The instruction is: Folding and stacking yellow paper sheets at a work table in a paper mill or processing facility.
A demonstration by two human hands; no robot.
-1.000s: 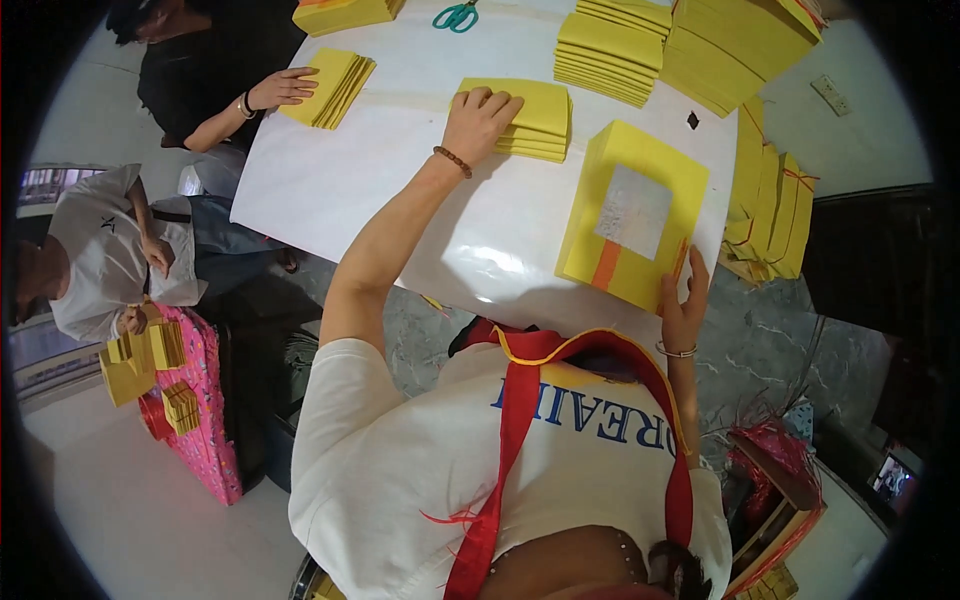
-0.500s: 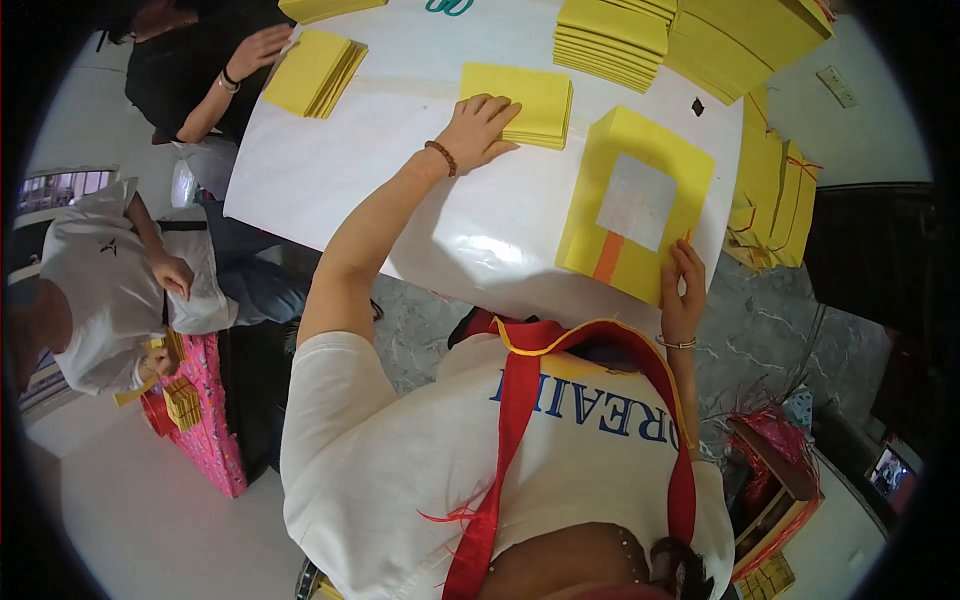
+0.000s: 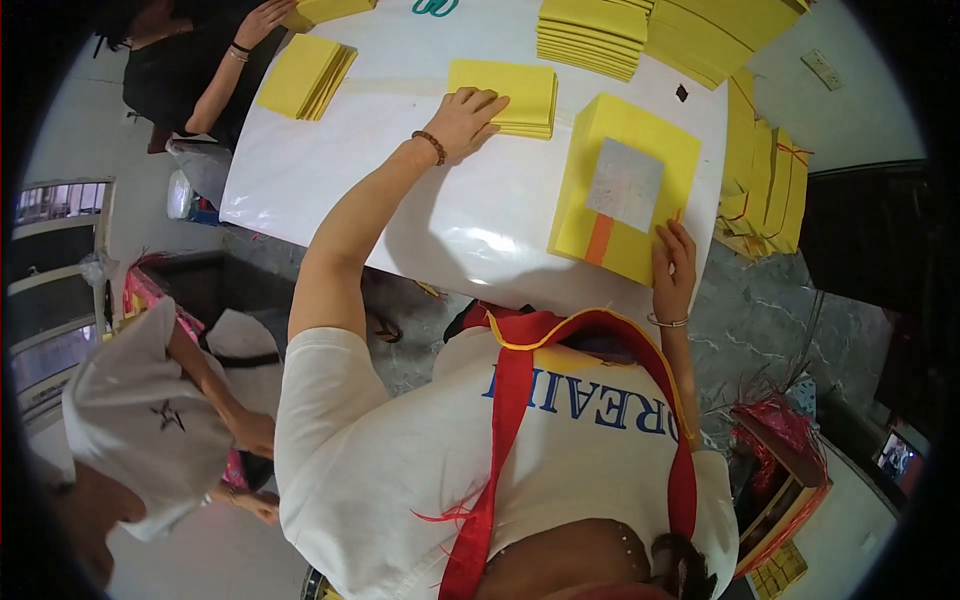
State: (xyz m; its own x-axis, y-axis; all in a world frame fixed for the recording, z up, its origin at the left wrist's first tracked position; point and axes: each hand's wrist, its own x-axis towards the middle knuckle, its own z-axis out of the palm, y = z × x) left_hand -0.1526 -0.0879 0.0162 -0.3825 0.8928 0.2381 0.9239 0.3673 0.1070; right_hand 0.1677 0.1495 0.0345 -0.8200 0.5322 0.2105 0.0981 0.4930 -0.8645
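Observation:
My left hand [image 3: 470, 122] lies with its fingers outstretched on the left part of a low stack of yellow paper [image 3: 527, 92]. A larger, thicker block of yellow paper [image 3: 625, 135] stands at the right, with a greyish square sheet [image 3: 625, 185] on top and an orange strip [image 3: 599, 240] running to its near edge. My right hand [image 3: 675, 268] rests against that block's near right corner, fingers loosely bent and apart from the thumb, gripping nothing that I can see.
A white-covered table [image 3: 330, 150] bears another yellow stack [image 3: 305, 78] at left, tall yellow piles [image 3: 590, 35] at the back and green-handled scissors [image 3: 435, 7]. A co-worker's hand [image 3: 264, 22] is at the far left; a person in white [image 3: 160, 400] leans nearby. Tied yellow bundles [image 3: 765, 185] stand at right.
Both my hands keep their places on the papers as the view shifts slightly. The person in white has come nearer, and the far-left co-worker's hand has moved to the farther yellow stack.

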